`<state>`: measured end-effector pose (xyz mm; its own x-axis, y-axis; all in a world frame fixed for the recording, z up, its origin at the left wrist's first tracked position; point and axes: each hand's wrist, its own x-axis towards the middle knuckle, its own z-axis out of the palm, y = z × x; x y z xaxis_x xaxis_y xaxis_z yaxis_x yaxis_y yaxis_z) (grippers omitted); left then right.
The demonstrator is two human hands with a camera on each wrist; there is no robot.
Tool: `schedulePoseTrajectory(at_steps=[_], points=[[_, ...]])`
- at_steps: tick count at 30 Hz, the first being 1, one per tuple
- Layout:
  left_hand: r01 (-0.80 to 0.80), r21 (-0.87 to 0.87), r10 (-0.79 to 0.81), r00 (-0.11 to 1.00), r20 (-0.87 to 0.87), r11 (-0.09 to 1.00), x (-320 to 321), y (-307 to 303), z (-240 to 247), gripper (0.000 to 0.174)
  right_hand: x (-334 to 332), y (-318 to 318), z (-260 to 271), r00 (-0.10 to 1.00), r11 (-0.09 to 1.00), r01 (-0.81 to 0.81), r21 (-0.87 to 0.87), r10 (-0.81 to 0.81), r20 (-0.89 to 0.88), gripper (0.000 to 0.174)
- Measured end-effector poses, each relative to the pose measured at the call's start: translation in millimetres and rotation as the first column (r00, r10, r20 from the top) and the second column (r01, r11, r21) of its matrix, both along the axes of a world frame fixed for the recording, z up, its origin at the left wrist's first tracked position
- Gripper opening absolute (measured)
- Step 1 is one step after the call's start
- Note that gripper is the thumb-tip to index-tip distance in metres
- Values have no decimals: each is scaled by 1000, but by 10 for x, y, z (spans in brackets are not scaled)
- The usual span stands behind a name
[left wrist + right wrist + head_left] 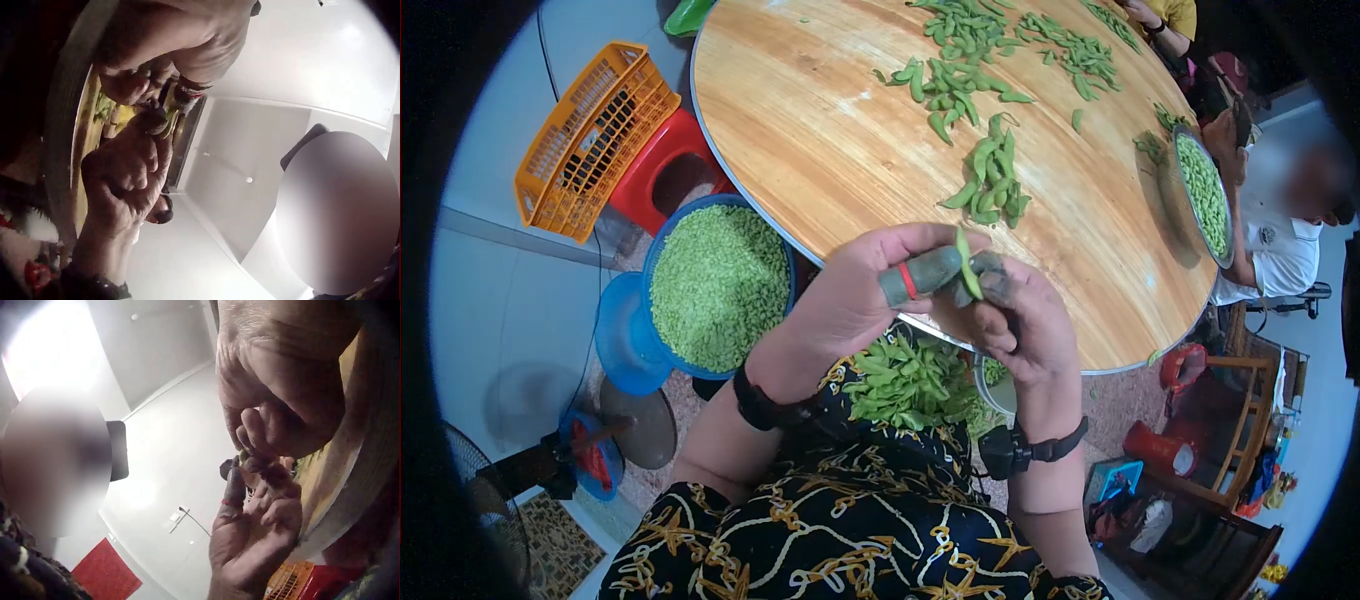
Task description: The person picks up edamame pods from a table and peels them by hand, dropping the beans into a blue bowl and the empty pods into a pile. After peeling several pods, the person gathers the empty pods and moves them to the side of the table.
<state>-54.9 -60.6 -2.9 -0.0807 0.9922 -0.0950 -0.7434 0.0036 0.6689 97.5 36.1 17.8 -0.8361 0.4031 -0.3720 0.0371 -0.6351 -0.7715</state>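
A green pod (pixel 967 264) stands between the two hands above the near edge of the round wooden table. The left hand (pixel 865 285), its thumb in a grey-green cover with a red band, pinches the pod from one side. Dark-stained fingertips of the right hand (pixel 1032 315) pinch it from the other side. Both hands meet at the pod in the right wrist view, the left hand (pixel 256 531) below the right hand (pixel 281 394). A small pile of pods (pixel 992 180) lies on the table just beyond them.
More pods (pixel 970 30) lie farther across the table (pixel 820 130). A blue tub of shelled beans (pixel 718 285) is at left, near a red stool and an orange crate (pixel 585 140). Pods (pixel 908 385) rest at the lap beside a bowl (pixel 998 390). Other people sit at the far right.
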Motion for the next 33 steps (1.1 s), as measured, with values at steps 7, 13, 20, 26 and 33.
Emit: schedulePoseTrajectory(at_steps=[7,13,20,26,33], points=[[-239,41,243,946,-214,970,142,45,-53,13,65,-184,89,1000,955,-22,295,18,17,23],[-373,11,304,738,-603,928,218,23,24,12,101,-183,49,1000,945,-24,327,18,22,21],[-227,62,206,693,-691,972,238,-1,77,12,133,-198,-22,999,945,25,327,-32,16,18],[56,78,-16,895,-446,995,157,-13,30,13,199,-196,-22,996,999,-28,-42,24,-82,17],[-183,90,189,648,-737,979,261,38,-66,20,163,-248,-96,962,743,68,666,-226,154,13]])
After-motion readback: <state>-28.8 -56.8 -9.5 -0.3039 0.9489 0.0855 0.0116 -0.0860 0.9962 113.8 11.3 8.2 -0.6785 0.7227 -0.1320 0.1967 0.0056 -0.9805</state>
